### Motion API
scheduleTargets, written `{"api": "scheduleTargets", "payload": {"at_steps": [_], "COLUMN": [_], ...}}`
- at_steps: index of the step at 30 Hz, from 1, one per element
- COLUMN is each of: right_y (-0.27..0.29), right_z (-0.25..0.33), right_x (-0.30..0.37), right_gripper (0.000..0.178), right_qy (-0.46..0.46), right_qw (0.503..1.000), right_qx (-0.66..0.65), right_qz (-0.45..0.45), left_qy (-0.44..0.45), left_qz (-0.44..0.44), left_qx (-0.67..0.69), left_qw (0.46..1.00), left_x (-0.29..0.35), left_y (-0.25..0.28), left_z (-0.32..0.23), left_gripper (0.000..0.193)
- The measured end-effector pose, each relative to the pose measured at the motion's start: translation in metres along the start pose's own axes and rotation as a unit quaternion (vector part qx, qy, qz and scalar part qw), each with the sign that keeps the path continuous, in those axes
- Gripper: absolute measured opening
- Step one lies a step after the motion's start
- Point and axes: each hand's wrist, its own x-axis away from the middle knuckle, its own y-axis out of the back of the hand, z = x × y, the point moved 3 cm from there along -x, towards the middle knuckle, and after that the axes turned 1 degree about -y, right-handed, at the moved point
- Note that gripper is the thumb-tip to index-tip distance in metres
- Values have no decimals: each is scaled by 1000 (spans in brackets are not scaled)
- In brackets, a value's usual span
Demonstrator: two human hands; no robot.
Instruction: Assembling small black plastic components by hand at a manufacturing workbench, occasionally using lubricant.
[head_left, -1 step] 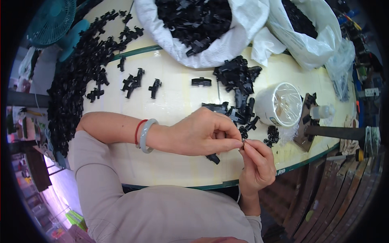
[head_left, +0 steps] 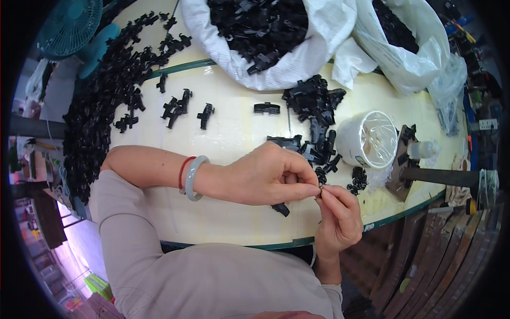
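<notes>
Progress, my read: mid-run, one small dark piece [head_left: 320,192] in work, nearer the person than the white tub [head_left: 348,144] and a bit left of it; fit or finish of that piece can't be told, too small and mostly covered.

Nothing marks handled from unhandled parts; lots of stock either way: long black bank [head_left: 90,122] far left of the tub, black heap [head_left: 313,101] just beyond-left of it, small black cluster [head_left: 357,181] just on its near side; white sack [head_left: 319,50] beyond-left of the tub holds many more black parts; a few singles lie on the tabletop [head_left: 228,228] left of the tub.

Pose: left hand [head_left: 271,173] back up, left of the tub, forearm laid across in front of the body, elbow bent wide; thumb and index fingers pinching the piece, other fingers curled under; right hand [head_left: 342,218] on the tub's near side, forearm up from the lower edge, wrist bent inward; its thumb and index fingers pinch the same piece; fingertips of both hands meet there.
</notes>
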Motion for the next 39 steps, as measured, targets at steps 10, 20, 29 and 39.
{"api": "scheduleTargets", "payload": {"at_steps": [10, 20, 29, 39], "right_y": [30, 46, 45, 45], "right_z": [-3, -21, -25, -14], "right_x": [-22, -71, -81, -59], "right_gripper": [23, 20, 17, 19], "right_qy": [-28, 76, 67, -128], "right_qw": [997, 963, 960, 992], "right_qx": [32, 259, 268, -16], "right_qz": [-63, -4, 41, -4], "left_qy": [-183, -49, -79, 166], "left_qz": [-160, -122, -92, 40], "left_qx": [-476, -585, -523, 199], "left_qw": [845, 800, 844, 965], "left_x": [-4, -11, -10, -12], "left_y": [51, 69, 73, 26], "left_z": [-44, -16, -28, -2], "left_gripper": [27, 20, 18, 22]}}
